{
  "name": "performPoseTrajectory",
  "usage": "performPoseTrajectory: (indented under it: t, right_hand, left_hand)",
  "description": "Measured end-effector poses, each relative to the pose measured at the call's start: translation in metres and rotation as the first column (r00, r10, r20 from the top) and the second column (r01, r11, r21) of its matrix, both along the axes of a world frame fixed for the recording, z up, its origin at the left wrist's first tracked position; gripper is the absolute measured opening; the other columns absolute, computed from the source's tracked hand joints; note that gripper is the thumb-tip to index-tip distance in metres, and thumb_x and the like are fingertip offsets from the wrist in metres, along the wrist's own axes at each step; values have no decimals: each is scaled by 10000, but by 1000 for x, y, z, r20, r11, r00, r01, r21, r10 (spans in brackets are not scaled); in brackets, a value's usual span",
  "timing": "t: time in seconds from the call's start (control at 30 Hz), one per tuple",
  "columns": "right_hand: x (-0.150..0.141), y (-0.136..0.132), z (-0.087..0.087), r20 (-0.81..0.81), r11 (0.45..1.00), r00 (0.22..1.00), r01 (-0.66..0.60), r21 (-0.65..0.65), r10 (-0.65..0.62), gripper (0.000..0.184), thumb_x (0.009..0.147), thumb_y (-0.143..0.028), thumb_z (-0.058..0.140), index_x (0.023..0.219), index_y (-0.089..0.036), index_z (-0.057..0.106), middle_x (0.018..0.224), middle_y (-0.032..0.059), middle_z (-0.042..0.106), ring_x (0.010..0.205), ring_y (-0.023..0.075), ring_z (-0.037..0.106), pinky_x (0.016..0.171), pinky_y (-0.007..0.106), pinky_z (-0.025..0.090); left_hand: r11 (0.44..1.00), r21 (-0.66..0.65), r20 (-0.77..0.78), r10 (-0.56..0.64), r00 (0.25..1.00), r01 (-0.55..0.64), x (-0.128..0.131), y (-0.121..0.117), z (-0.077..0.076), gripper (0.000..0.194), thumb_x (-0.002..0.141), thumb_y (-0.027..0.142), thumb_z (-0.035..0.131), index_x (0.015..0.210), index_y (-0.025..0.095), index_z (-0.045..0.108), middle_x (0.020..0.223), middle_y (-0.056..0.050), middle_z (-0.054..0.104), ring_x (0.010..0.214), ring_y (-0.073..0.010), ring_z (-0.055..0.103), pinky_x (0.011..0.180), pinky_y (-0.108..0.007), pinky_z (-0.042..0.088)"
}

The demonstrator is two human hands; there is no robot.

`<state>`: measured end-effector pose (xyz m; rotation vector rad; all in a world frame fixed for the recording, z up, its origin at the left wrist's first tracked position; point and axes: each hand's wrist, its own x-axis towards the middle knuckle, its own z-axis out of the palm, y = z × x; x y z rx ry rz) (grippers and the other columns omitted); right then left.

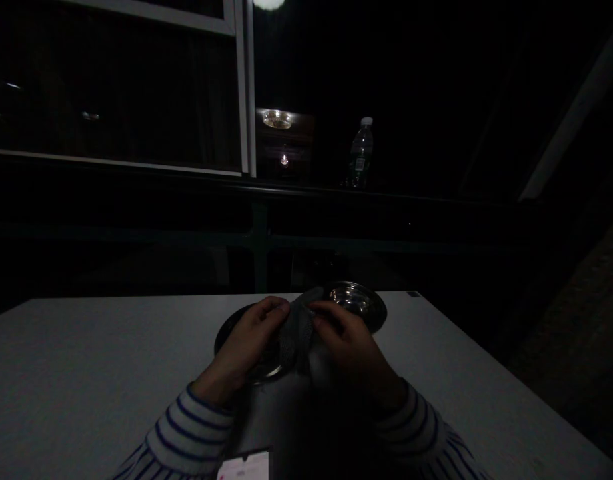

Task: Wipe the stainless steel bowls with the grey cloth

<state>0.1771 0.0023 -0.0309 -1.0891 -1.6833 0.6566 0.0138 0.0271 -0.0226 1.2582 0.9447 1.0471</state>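
Between my two hands hangs a grey cloth [297, 327], its weave faintly visible in the dim light. My left hand [251, 337] pinches its left side, fingers closed. On the opposite side my right hand [343, 333] grips the cloth between thumb and fingers. Under and behind my left hand sits a shiny metal bowl [269, 372], partly covered by the hand. A second metal bowl [369, 307] stands just beyond my right hand. What lies inside the left bowl is too dark to make out.
Both bowls stand on a white table [111, 360]. A phone with a lit screen [246, 467] lies at the near edge. Past the table, a clear plastic bottle [360, 157] with a white cap stands on a dark ledge by a window frame [247, 87].
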Motion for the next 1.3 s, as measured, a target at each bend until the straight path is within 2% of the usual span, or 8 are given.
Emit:
performPoseTrajectory:
  t: [0.27, 0.43, 0.53, 0.7, 0.87, 1.0, 1.1, 1.3]
  right_hand:
    - [4, -1, -1, 146, 960, 952, -277, 34, 269, 542, 722, -38, 343, 1220, -161, 518, 1277, 40, 511, 1194, 130, 444, 1034, 313, 321]
    - [13, 5, 3, -48, 987, 986, 161, 23, -159, 276, 775, -194, 452, 971, -156, 643, 989, 67, 669, 963, 182, 605, 878, 329, 456]
    - [23, 11, 4, -137, 956, 948, 293, 24, -288, 422, 747, -303, 568, 1143, -162, 533, 1159, 92, 589, 1062, 189, 552, 885, 315, 445]
    - [27, 12, 6, -172, 973, 984, 12, -232, -53, 352, 755, -338, 559, 1053, -151, 567, 988, 75, 653, 904, 179, 616, 761, 292, 479]
    - [15, 9, 7, -67, 979, 990, 108, -174, -121, 180, 730, -293, 582, 839, -157, 626, 806, 29, 660, 779, 164, 616, 691, 271, 465]
    - [9, 5, 7, -38, 982, 998, 42, -182, -50, 187, 739, -291, 578, 864, -165, 638, 800, 20, 662, 762, 156, 611, 685, 266, 461]
    - [10, 2, 8, -46, 980, 998, -41, -195, 33, 251, 734, -292, 597, 951, -171, 632, 865, 21, 668, 805, 157, 612, 714, 265, 463]
    - [12, 0, 8, -17, 970, 997, -82, -229, 80, 260, 767, -280, 567, 987, -156, 628, 909, 34, 665, 844, 171, 610, 709, 262, 463]
  left_hand:
    - [997, 55, -22, 47, 999, -46, -1, 1, 0, 422, 681, 370, 645, 1047, 176, 563, 882, -29, 653, 752, -167, 610, 675, -276, 445]
    - [994, -14, -23, 107, 994, -107, -2, 3, 0, 269, 727, 242, 527, 978, 172, 592, 756, 2, 639, 682, -140, 581, 597, -240, 419]
    - [993, -54, 49, 103, 993, -101, -2, 4, 0, 244, 696, 190, 505, 922, 163, 592, 718, 7, 627, 630, -129, 558, 552, -231, 403]
    - [996, -51, 36, 68, 997, -66, -2, 6, 0, 261, 687, 203, 507, 924, 143, 600, 720, -11, 626, 631, -145, 563, 560, -257, 412]
    - [997, 81, -156, 25, 987, -12, -6, 8, -4, 458, 668, 369, 636, 1061, 137, 601, 972, -87, 664, 891, -221, 602, 761, -317, 436]
    - [973, 149, -226, -139, 964, 175, -5, 8, -7, 354, 672, 384, 650, 933, 145, 666, 871, -69, 676, 846, -225, 606, 729, -311, 439]
    - [975, 175, -187, -106, 977, 139, -3, 6, -5, 253, 690, 366, 637, 813, 151, 683, 803, -48, 671, 809, -205, 603, 708, -285, 435]
    - [991, 122, -67, -43, 997, 51, -2, 0, 2, 366, 687, 363, 646, 997, 168, 638, 876, -53, 682, 778, -183, 607, 654, -261, 443]
